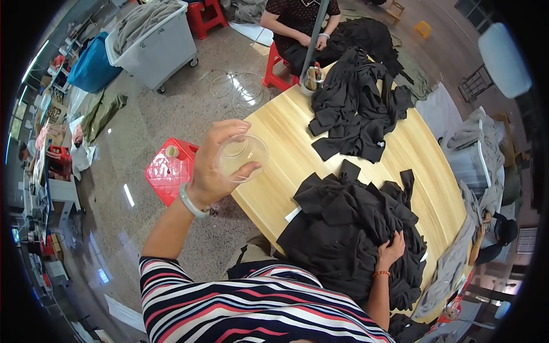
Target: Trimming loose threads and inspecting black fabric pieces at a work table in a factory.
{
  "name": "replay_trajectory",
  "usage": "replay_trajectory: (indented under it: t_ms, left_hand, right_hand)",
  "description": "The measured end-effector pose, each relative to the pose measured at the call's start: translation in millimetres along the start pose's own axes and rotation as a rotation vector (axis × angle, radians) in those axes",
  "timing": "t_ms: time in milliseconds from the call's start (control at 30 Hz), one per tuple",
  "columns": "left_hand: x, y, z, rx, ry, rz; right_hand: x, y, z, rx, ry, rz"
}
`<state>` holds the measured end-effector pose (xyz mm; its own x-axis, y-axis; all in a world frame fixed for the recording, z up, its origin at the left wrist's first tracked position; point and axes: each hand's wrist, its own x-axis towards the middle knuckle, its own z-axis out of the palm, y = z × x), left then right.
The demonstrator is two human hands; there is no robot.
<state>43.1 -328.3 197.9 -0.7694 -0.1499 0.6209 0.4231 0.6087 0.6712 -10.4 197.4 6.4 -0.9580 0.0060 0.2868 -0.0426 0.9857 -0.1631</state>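
My left hand (pixel 213 166) is closed around a clear plastic cup (pixel 256 150), raised beside the table's left edge. The cup is tilted so that its round mouth shows. On the near part of the wooden table (pixel 274 154) lies a large heap of black garments (pixel 337 228). Resting on the right side of that heap is my right hand (pixel 392 250), its fingers spread over the cloth. A second pile of black garments (pixel 357 103) lies farther back on the table.
Left of the table stands a red plastic stool (pixel 160 168) with a small round container (pixel 171 151) on it. A co-worker (pixel 300 28) sits at the far end near a pole (pixel 315 37). A wheeled grey bin (pixel 157 51) of cloth stands back left; grey fabric (pixel 446 280) lies along the right edge.
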Motion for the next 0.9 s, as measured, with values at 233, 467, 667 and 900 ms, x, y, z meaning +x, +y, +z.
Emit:
replay_trajectory:
  t_ms: [233, 467, 667, 900]
  left_hand:
    - [5, -54, 20, -0.008, -0.007, 0.021]
    - [-191, -226, -37, 0.249, 0.060, -0.748]
    - [-224, -198, -58, 0.173, 0.375, -0.801]
    - [-278, -198, -84, 0.924, -0.967, -0.988]
  right_hand:
    - [1, -5, -6, 0.003, -0.010, 0.016]
    - [1, -16, -7, 0.063, -0.018, 0.010]
    - [0, -7, -9, 0.038, -0.005, 0.007]
    - [8, -7, -4, 0.022, -0.003, -0.003]
